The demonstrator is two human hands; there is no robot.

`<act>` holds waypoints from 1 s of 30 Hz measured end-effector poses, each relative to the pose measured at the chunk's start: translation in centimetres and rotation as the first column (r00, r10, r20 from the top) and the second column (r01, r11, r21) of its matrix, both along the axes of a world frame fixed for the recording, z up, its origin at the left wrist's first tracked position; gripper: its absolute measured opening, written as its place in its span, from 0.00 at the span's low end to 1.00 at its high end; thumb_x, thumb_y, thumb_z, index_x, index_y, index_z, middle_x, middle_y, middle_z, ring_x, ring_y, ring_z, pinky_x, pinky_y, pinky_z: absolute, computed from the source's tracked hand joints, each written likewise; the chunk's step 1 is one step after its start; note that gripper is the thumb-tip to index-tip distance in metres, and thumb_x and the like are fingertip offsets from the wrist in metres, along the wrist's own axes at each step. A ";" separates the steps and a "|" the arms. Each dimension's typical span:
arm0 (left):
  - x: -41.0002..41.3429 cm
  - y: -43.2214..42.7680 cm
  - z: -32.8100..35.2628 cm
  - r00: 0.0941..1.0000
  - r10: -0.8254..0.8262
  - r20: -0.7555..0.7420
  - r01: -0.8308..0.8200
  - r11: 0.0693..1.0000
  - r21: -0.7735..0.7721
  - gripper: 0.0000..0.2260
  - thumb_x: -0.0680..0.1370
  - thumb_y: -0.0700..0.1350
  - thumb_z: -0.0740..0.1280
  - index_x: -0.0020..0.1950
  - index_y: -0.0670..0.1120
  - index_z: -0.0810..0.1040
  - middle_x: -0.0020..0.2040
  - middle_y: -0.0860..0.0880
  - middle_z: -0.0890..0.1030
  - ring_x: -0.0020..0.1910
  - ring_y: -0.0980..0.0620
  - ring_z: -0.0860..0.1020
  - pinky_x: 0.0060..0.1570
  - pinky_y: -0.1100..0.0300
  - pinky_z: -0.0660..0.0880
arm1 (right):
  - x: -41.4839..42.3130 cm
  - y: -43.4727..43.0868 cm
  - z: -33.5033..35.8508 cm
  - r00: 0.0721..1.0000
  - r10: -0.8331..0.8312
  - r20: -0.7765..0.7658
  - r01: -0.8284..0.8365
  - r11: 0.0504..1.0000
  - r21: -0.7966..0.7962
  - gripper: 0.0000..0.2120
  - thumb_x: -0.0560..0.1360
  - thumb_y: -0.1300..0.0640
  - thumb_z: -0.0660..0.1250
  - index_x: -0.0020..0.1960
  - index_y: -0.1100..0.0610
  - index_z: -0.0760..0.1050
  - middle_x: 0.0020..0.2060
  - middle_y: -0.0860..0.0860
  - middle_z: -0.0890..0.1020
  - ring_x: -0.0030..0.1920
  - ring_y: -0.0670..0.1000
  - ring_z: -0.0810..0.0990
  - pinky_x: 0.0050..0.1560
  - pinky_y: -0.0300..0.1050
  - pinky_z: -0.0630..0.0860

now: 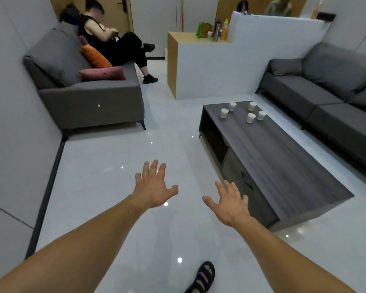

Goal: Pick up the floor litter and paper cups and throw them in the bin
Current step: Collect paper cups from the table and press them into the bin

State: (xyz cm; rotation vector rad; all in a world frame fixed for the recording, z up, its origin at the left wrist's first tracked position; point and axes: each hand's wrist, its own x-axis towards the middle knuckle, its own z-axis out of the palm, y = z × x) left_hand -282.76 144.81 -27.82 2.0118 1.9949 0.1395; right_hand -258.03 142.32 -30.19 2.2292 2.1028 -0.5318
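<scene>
Through the head camera I saw both bare arms held out above the glossy white floor tiles (106, 187). The left grip (152, 187) was spread wide, palm down, fingers straight, holding nothing. The right grip (230, 204) was spread and empty too, near the near left side of the low tabletop (283, 149), a long dark slab with grey wood grain. Five paper cups (251, 118), small, pale and tapered, stood in a loose cluster at its far end, well apart from both grips. A grey fabric sofa (89, 96) at far left carried an orange cushion (95, 57) and a pink cushion (103, 73). A darker sofa (325, 92) ran along the right. A black strappy sandal (203, 275) showed at the near edge.
</scene>
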 end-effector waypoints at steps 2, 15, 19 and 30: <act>1.8 4.1 0.2 1.000 -0.023 -0.005 0.023 1.000 -0.001 0.40 0.73 0.67 0.57 0.78 0.51 0.46 0.79 0.49 0.43 0.77 0.44 0.38 0.73 0.42 0.46 | 1.6 4.0 0.1 1.000 -0.018 -0.016 0.018 1.000 0.000 0.40 0.74 0.26 0.47 0.79 0.46 0.47 0.79 0.48 0.47 0.78 0.52 0.41 0.74 0.66 0.45; 10.2 26.6 0.9 0.988 -0.114 -0.102 0.116 0.993 0.013 0.40 0.73 0.67 0.57 0.78 0.51 0.44 0.79 0.49 0.42 0.77 0.44 0.38 0.73 0.41 0.46 | 10.1 25.6 1.3 0.993 -0.081 -0.089 0.081 0.997 -0.003 0.39 0.76 0.29 0.51 0.80 0.48 0.48 0.79 0.50 0.46 0.78 0.52 0.41 0.74 0.65 0.46; 10.8 34.0 -0.6 0.989 -0.121 -0.088 0.120 0.993 -0.021 0.40 0.73 0.67 0.57 0.78 0.52 0.44 0.79 0.48 0.41 0.77 0.43 0.38 0.73 0.41 0.47 | 10.8 32.2 0.3 0.992 -0.099 -0.082 0.098 0.995 -0.022 0.39 0.76 0.30 0.52 0.80 0.48 0.47 0.79 0.50 0.46 0.78 0.53 0.41 0.74 0.64 0.46; 12.3 57.3 -1.8 0.964 -0.266 -0.026 0.265 0.963 -0.044 0.42 0.72 0.67 0.59 0.78 0.51 0.44 0.79 0.48 0.42 0.77 0.44 0.40 0.73 0.41 0.48 | 12.9 52.6 0.4 0.966 -0.258 -0.033 0.258 0.966 -0.009 0.39 0.76 0.30 0.53 0.80 0.48 0.48 0.79 0.49 0.48 0.79 0.53 0.44 0.75 0.61 0.51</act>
